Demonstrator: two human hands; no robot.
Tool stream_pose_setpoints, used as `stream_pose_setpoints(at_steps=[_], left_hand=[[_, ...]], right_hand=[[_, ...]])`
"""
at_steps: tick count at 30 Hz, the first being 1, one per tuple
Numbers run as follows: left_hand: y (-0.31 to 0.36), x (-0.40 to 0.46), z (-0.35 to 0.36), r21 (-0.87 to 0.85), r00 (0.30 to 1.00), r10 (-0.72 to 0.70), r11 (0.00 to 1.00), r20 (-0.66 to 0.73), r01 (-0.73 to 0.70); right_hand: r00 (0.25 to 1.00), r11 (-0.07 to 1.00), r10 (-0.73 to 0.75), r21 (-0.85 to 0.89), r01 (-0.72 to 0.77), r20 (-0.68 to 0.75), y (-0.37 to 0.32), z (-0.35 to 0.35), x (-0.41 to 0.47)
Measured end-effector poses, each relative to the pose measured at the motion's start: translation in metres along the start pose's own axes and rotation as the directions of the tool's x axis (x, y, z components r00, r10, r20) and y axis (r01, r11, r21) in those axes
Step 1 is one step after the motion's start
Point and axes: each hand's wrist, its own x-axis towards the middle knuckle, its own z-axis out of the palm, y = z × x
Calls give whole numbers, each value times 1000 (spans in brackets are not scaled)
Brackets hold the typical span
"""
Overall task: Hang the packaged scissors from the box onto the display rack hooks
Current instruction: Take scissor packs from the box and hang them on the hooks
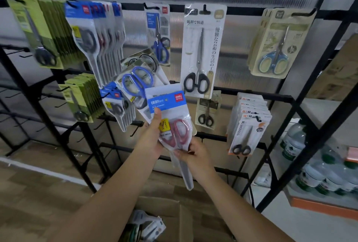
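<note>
My left hand (153,135) grips a fanned bunch of packaged scissors. Its front pack holds red-handled scissors (175,125) under a blue header; behind it sits a pack with blue-handled scissors (135,82). My right hand (193,153) pinches the lower part of the red-handled pack from the right. Both hands are raised in front of the black wire display rack (251,94), below its middle hooks. The cardboard box (174,214) stands on the floor below my arms, with several more packs (145,224) inside it.
Hooks on the rack carry green packs (48,32), blue-header packs (100,38), a white pack with black scissors (201,52) and a beige pack (279,42). Several bare hooks (135,127) stick out at the lower left. Water bottles (319,172) fill a shelf at the right.
</note>
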Motion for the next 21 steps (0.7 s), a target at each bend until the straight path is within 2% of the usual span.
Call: stream_pose_setpoints(at_steps=[3, 6, 9, 12, 15, 21], left_hand=[[8, -4, -3, -85, 998, -7, 996, 63, 12], [18, -13, -21, -188, 998, -15, 982, 59, 26], [27, -20, -41, -192, 997, -78, 979, -10, 75], [38, -24, -61, -221, 994, -69, 974, -85, 49], [54, -27, -84, -190, 983, -143, 974, -114, 120], [87, -24, -136, -155, 976, -99, 985, -192, 69]], right_hand=[[999, 998, -31, 52, 29, 28, 1, 11, 0], [994, 995, -32, 100, 22, 100, 5, 24, 3], [985, 994, -9, 113, -10, 169, 14, 42, 9], [982, 993, -5, 113, -16, 187, 21, 65, 14], [980, 997, -4, 78, -12, 200, 25, 90, 19], [962, 983, 75, 143, -116, 261, 21, 132, 42]])
